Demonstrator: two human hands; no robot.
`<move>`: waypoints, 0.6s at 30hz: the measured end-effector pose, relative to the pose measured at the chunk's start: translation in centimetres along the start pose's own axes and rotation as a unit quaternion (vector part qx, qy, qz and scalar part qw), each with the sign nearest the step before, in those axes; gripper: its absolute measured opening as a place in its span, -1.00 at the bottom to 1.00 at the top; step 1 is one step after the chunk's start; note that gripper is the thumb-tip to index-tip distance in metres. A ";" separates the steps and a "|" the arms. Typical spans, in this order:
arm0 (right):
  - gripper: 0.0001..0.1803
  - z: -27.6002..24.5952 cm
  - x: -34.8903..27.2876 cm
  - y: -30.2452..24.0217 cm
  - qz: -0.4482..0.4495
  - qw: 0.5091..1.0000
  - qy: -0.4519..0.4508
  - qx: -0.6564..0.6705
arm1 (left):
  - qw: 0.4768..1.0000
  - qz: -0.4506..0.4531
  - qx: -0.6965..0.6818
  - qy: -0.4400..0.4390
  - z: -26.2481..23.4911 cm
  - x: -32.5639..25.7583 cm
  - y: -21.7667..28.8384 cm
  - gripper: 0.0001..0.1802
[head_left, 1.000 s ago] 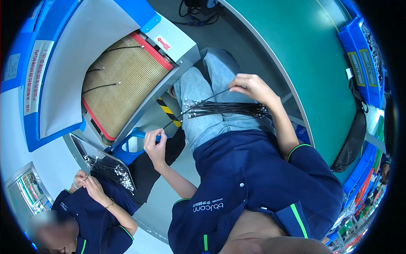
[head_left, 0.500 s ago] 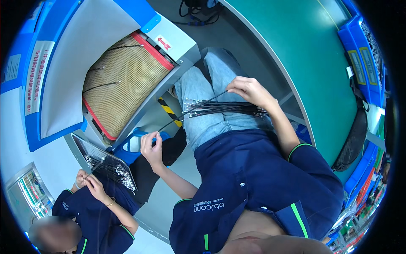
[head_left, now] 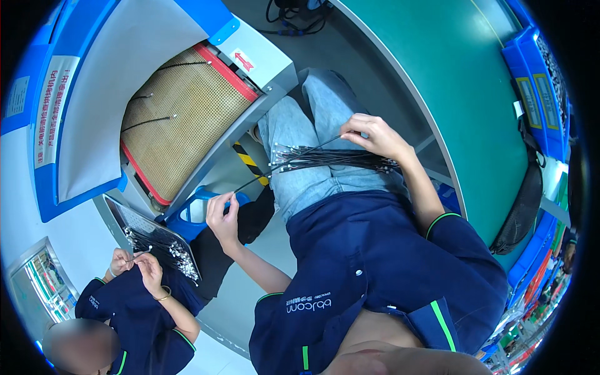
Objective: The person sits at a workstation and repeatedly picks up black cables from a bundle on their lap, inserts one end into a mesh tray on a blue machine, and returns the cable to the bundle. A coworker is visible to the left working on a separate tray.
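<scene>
A thin black cable (head_left: 255, 180) is stretched slantwise above my thighs, between my two hands. My left hand (head_left: 224, 217) pinches its lower left end between thumb and fingers. Near the upper right end, my right hand (head_left: 377, 137) grips the same cable with closed fingers. Beneath it, a bundle of black cables (head_left: 331, 160) with small silvery connectors lies across my lap. The right hand is just above the right part of this bundle, hiding a bit of it; the left hand is apart from it.
At left stands a blue-and-white machine with a tan mesh belt (head_left: 181, 134) carrying several black cables. A co-worker (head_left: 140, 312) at lower left holds a cable over a tray (head_left: 134, 220) of cables. A green table (head_left: 450, 81) curves along my right, with blue bins (head_left: 531, 94).
My hands stay almost in place, the cable still taut between them; the right has shifted slightly rightward. The co-worker's hands have moved a little, and the whole view has shifted slightly.
</scene>
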State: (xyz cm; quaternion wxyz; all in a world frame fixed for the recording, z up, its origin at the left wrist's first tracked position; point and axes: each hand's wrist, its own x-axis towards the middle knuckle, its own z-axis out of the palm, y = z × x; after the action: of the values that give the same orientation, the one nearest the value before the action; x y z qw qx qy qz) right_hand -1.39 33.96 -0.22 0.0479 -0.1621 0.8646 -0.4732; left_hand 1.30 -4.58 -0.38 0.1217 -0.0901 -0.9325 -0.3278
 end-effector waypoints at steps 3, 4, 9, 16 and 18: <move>-0.90 -0.4 0.0 -0.3 -0.010 0.999 -0.030 -0.011 | 1.000 -0.011 0.004 -0.008 0.2 -0.1 0.0 -0.86; -0.90 -0.4 0.0 -0.2 -0.019 0.999 -0.035 -0.008 | 1.000 -0.012 0.003 -0.007 0.2 -0.1 0.0 -0.86; -0.90 -0.4 -0.2 -0.2 -0.073 0.996 -0.044 -0.015 | 1.000 -0.014 -0.003 -0.001 -0.1 -0.2 0.0 -0.85; -0.85 -0.5 -0.3 -0.9 -0.063 0.997 -0.024 -0.029 | 1.000 0.003 0.003 0.016 -0.7 0.0 0.5 -0.84; -0.85 0.1 -0.3 -0.6 -0.044 0.999 -0.003 -0.015 | 1.000 0.007 0.005 0.022 -1.1 -0.3 0.9 -0.84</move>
State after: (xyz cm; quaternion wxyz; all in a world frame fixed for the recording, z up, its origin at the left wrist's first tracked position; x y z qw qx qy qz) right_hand -0.94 33.68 0.26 0.0268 -0.2020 0.8636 -0.4612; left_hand 1.96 -4.64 0.90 0.1449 -0.0890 -0.9305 -0.3245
